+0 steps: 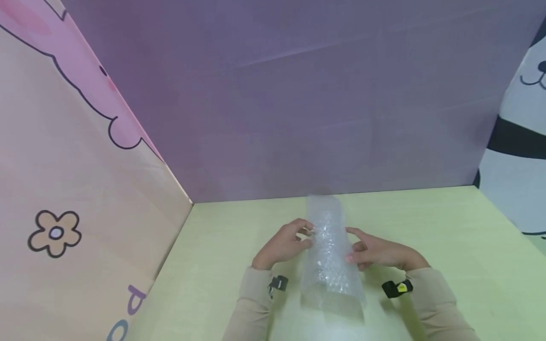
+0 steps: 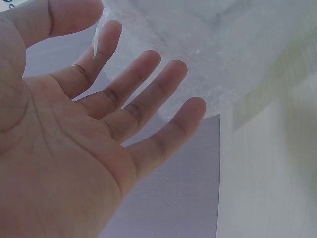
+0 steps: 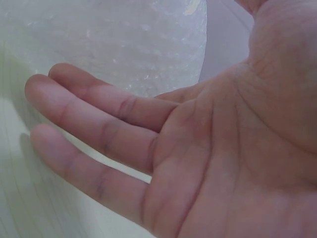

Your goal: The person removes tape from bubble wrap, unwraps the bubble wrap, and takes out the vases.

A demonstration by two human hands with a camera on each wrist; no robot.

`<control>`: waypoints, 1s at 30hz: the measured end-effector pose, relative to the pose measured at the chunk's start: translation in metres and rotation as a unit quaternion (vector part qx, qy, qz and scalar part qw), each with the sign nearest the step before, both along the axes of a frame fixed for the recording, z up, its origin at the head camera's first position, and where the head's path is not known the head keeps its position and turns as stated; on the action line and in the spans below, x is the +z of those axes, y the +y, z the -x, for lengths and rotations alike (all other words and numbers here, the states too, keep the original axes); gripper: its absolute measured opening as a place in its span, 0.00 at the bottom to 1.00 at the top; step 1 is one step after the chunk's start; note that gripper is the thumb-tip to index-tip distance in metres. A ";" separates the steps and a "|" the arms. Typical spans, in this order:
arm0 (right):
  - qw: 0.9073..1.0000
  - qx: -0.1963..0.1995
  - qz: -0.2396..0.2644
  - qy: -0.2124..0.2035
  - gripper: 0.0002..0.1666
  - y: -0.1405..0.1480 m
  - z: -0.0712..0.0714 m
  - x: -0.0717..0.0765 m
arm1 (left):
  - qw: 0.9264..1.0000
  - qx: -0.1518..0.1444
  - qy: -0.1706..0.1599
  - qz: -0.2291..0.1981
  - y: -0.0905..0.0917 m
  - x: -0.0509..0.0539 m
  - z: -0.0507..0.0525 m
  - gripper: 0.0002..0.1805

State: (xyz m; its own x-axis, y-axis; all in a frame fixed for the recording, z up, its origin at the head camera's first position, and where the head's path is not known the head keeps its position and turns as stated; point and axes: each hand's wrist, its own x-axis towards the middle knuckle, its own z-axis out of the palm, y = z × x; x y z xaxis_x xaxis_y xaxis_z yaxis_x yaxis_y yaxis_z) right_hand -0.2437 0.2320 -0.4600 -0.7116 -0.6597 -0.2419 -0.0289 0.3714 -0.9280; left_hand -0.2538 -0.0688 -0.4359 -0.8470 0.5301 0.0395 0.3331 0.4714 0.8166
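A long sheet of clear bubble wrap point(image 1: 326, 251), its surface shiny and creased, is held up lengthwise between both hands. My left hand point(image 1: 283, 244) grips its left edge; in the left wrist view the thumb and index finger of that hand point(image 2: 74, 124) meet at the edge of the wrap point(image 2: 198, 49), the other fingers spread loosely. My right hand point(image 1: 381, 251) holds the right edge. In the right wrist view, three fingers of this hand point(image 3: 198, 144) extend beside the bubble wrap point(image 3: 124, 44), while the index finger and thumb tips are hidden.
The pale yellow-green table point(image 1: 222, 237) stretches under the wrap. Behind it rises a purple panel point(image 1: 298, 104). A light panel with a flower drawing point(image 1: 55, 232) stands at left, and one with a black-and-white figure point(image 1: 520, 142) at right.
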 end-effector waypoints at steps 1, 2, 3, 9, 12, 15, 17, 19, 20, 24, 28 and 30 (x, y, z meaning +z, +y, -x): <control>1.000 0.000 -0.002 0.000 0.57 0.000 0.000 0.000 | 1.000 0.000 0.000 0.000 0.000 0.000 0.000 0.17; 1.000 0.001 -0.004 0.001 0.57 0.001 0.000 -0.001 | 1.000 0.000 -0.002 0.000 0.000 0.000 0.000 0.17; 1.000 0.001 -0.006 0.001 0.57 0.002 0.001 -0.001 | 1.000 0.001 -0.004 0.000 0.000 0.000 0.000 0.17; 1.000 0.004 -0.009 0.006 0.57 0.004 0.001 -0.002 | 1.000 -0.001 -0.007 -0.004 0.001 -0.001 0.001 0.15; 1.000 0.002 -0.012 0.006 0.57 0.004 0.001 -0.002 | 1.000 -0.004 -0.003 -0.006 0.002 -0.002 0.002 0.13; 1.000 0.000 -0.019 0.009 0.57 0.004 0.001 -0.002 | 1.000 -0.004 -0.003 -0.008 0.003 -0.003 0.002 0.12; 1.000 0.000 -0.021 0.009 0.57 0.003 0.001 -0.003 | 1.000 -0.003 -0.003 -0.007 0.003 -0.004 0.002 0.11; 1.000 0.000 -0.022 0.008 0.57 0.003 0.001 -0.003 | 1.000 -0.005 -0.004 -0.007 0.003 -0.004 0.001 0.10; 1.000 0.000 -0.021 0.007 0.57 0.003 0.001 -0.003 | 1.000 -0.005 -0.002 -0.007 0.003 -0.004 0.001 0.09; 1.000 0.003 -0.013 0.005 0.56 0.002 0.000 -0.003 | 1.000 -0.008 0.002 -0.007 0.003 -0.005 0.001 0.07; 1.000 0.004 -0.011 0.009 0.57 0.001 0.001 -0.002 | 1.000 -0.008 0.004 -0.004 0.003 -0.005 0.002 0.07; 1.000 0.003 -0.011 0.011 0.57 0.001 0.001 -0.002 | 1.000 -0.008 0.005 -0.004 0.003 -0.005 0.002 0.07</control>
State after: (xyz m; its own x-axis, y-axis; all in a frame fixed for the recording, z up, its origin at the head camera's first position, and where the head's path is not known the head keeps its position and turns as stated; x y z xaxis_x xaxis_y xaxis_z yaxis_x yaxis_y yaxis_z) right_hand -0.2447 0.2329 -0.4616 -0.7128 -0.6586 -0.2412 -0.0507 0.3913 -0.9189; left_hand -0.2556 -0.0657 -0.4407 -0.8376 0.5439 0.0513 0.3487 0.4600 0.8166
